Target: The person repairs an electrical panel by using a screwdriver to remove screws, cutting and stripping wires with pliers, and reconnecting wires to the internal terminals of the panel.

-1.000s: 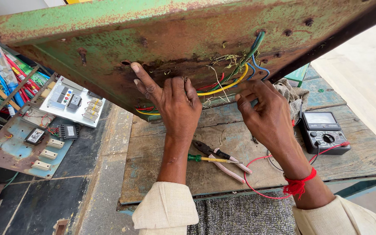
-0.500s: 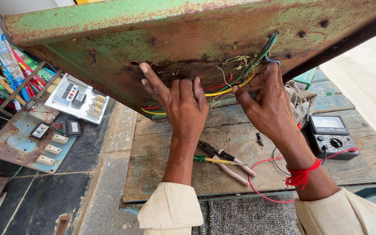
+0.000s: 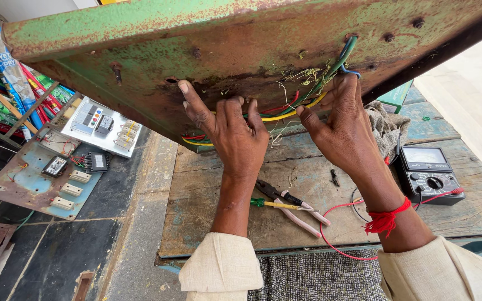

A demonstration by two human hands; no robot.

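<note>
Two hands press against a rusty green metal panel (image 3: 140, 33) — left hand (image 3: 232, 136) with fingers spread flat, right hand (image 3: 344, 131) with fingers pinching coloured wires (image 3: 285, 114) beneath it.

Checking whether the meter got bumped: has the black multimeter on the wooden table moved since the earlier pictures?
No. The black multimeter lies in the same spot on the worn wooden table, beside the grey rag; only the camera shifted.
</note>
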